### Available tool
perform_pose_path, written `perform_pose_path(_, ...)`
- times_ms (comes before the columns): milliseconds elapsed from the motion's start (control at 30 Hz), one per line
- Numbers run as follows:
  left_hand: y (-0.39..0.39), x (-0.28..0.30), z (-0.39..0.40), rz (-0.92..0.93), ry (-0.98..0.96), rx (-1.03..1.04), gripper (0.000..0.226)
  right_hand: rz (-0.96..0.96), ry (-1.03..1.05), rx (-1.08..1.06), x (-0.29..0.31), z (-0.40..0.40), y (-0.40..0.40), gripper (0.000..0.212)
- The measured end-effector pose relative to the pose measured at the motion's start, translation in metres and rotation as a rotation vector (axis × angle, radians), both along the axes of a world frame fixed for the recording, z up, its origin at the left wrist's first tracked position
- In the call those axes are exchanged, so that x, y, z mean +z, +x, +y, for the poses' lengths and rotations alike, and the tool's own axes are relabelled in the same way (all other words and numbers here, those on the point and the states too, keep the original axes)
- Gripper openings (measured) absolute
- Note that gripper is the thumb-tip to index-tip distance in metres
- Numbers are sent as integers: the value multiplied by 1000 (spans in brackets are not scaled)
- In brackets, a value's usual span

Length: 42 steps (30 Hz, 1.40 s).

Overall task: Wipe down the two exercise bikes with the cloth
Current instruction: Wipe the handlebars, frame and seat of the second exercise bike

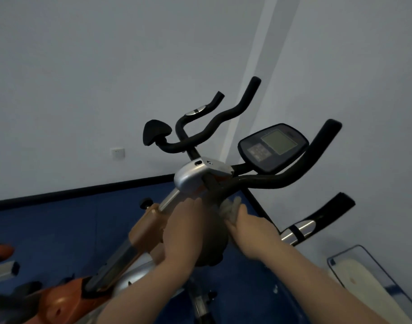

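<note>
Both hands work at the middle of the near exercise bike (139, 232), just below its silver handlebar clamp (193, 176). The right hand (251, 232) clutches a bunched grey cloth (229, 208) with curled fingers and holds it against the black handlebar stem where the bar bends down from the clamp. The left hand (184, 225) lies on the stem beside it; motion blur hides the fingers, so I cannot tell whether it grasps the stem or only rests there. The black handlebars (294, 174) sweep up to the right, and the display console (274, 147) sits behind them. A second bike's handlebars (223, 118) rise farther back by the wall. At the lower right stands a clear-walled container (373, 274) with something pale and flat inside, possibly a board or pad.
</note>
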<state>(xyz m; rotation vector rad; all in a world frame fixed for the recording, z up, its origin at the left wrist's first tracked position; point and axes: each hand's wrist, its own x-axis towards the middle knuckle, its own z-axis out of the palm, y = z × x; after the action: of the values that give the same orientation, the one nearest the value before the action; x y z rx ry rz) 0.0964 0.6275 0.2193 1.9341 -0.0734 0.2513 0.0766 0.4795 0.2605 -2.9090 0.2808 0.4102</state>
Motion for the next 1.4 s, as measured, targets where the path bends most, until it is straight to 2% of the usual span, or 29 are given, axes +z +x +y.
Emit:
perform_pose_path(67, 2, -1, 1, -16, -5, -17, 39, 61, -49, 26, 0, -3, 1, 53)
perform_pose_path(133, 2, 0, 2, -19, -38, -30, 38, 82, 1, 12, 8, 3, 22, 49)
perform_pose_path(267, 1, -1, 7, 16, -114, -124, 36, 30, 330, -160, 14, 15, 23, 56)
perform_pose_path(367, 6, 0, 17, 39, -130, -256, 37, -26, 516, -178, 27, 1, -7, 39)
perform_pose_path(467, 12, 3, 26, 55, -123, -362, 37, -197, 738, -273, 44, 12, -15, 27)
perform_pose_path(567, 15, 1, 33, 96, -188, -462, 31, -206, 689, -274, 30, 53, -4, 30)
perform_pose_path(633, 16, -2, 40, 81, -205, -513, 31, -353, 588, -378, 8, 75, -5, 31)
perform_pose_path(733, 18, -3, 49, 21, -136, -583, 35, -597, 584, -492, -16, 92, -39, 14)
perform_pose_path(900, 25, 1, 51, 46, -83, -618, 40, -343, 460, -567, 0, 77, -19, 37)
perform_pose_path(1000, 26, -2, 50, 43, -115, -626, 39, -456, 432, -607, -9, 93, -30, 31)
perform_pose_path(1067, 24, -2, 50, 49, -132, -622, 39, -513, 495, -632, -19, 106, -59, 26)
perform_pose_path(1167, 22, 1, 48, 69, -157, -609, 39, -390, 421, -560, -7, 89, -45, 37)
perform_pose_path(1267, 20, 2, 48, 73, -165, -598, 40, -382, 420, -524, 3, 82, -14, 29)
perform_pose_path(1333, 21, 2, 50, 76, -155, -610, 41, -434, 384, -481, -7, 85, -21, 14)
perform_pose_path(1400, 20, 0, 54, 89, -182, -604, 42, -378, 355, -391, -6, 83, -33, 13)
